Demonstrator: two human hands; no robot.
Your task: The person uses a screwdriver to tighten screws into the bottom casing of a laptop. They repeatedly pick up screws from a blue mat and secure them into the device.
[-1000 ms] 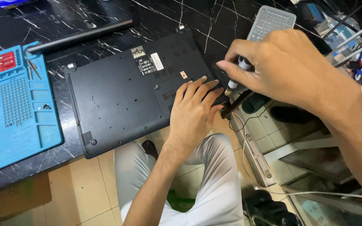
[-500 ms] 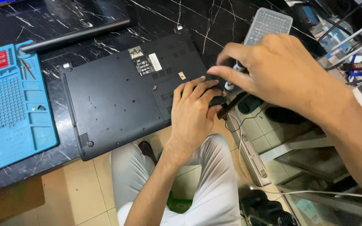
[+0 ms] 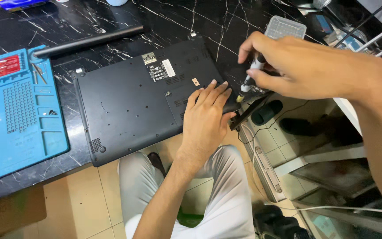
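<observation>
A black laptop (image 3: pixel 133 102) lies bottom side up on a black marble table (image 3: pixel 208 22), its near edge hanging over the table's edge. My left hand (image 3: pixel 206 121) rests flat on the laptop's near right corner, fingers spread. My right hand (image 3: pixel 301 66) grips a small black-and-white screwdriver (image 3: pixel 249 79), held upright with its tip at the laptop's right corner, just beyond my left fingertips.
A blue work mat (image 3: pixel 16 115) with red tools, tweezers and a few loose screws lies to the left. A black rod (image 3: pixel 89 40) lies behind the laptop. A clear plastic box (image 3: pixel 284 27) stands at the back right. Below are my grey trousers, floor tiles and cables.
My right hand has lifted a little and pulled back to the right with the screwdriver, its fingers shifting on the handle. My left hand stays on the laptop corner.
</observation>
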